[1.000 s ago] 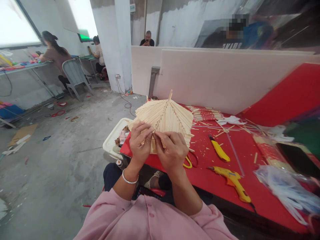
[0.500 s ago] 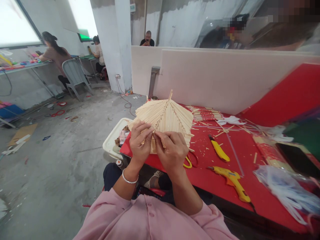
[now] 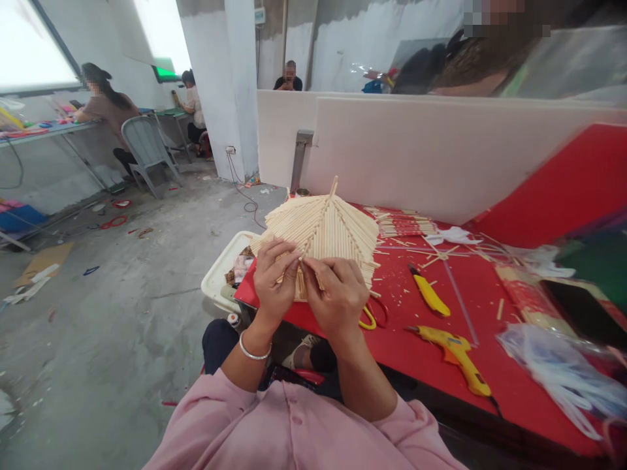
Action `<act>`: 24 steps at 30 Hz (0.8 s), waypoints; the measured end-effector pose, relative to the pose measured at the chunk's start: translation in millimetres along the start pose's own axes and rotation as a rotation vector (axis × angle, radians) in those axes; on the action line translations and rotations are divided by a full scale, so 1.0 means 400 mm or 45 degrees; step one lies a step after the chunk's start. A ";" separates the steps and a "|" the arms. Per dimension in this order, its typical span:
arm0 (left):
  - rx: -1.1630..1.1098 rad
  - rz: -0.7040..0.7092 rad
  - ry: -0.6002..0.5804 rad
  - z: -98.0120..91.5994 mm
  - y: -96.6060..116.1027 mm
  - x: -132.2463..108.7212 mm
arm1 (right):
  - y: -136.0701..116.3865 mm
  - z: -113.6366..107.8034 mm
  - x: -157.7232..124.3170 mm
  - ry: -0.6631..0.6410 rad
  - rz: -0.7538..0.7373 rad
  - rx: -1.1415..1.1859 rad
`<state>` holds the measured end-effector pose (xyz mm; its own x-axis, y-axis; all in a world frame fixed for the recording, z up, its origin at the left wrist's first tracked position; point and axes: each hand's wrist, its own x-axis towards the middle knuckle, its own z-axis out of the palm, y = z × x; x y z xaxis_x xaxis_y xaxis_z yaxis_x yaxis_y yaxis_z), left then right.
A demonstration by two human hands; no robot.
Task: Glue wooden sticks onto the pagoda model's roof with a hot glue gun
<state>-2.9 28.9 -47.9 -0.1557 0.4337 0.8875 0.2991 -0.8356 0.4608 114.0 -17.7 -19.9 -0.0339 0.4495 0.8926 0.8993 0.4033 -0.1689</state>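
A roof-like model of pale wooden sticks (image 3: 321, 232) rests at the left end of the red table, its rows of sticks meeting along slanted seams. At its near side my left hand (image 3: 275, 277) is closed, thumb and forefinger pinched together. My right hand (image 3: 337, 287) is closed as well, its fingertips meeting the left ones. Between them a small pale tip of a wooden stick (image 3: 300, 259) shows at the lower end of a seam; most of it is hidden by the fingers. Scissors with yellow and red handles (image 3: 368, 318) lie beside my right hand.
On the red table (image 3: 392, 356) lie a yellow utility knife (image 3: 431, 295), a yellow glue gun (image 3: 455, 352), loose sticks (image 3: 443, 256), a plastic bag (image 3: 548, 372) and a phone (image 3: 588, 310). A white bin (image 3: 213, 281) stands left of the table. Pale boards (image 3: 416, 156) rise behind it.
My hands and the stick model look the same. Behind the boards, the blurred person at upper right has shifted.
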 end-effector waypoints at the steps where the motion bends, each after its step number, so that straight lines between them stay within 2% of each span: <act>1: 0.001 0.008 -0.001 0.000 0.000 0.000 | 0.000 0.000 0.000 -0.002 0.001 0.002; 24: 0.009 0.037 0.002 0.002 -0.003 0.001 | 0.003 0.002 -0.003 0.000 0.013 -0.011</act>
<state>-2.5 30.3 -48.0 -0.1480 0.4085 0.9007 0.3100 -0.8456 0.4345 114.7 -16.9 -21.5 -0.0250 0.4532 0.8911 0.9035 0.3917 -0.1739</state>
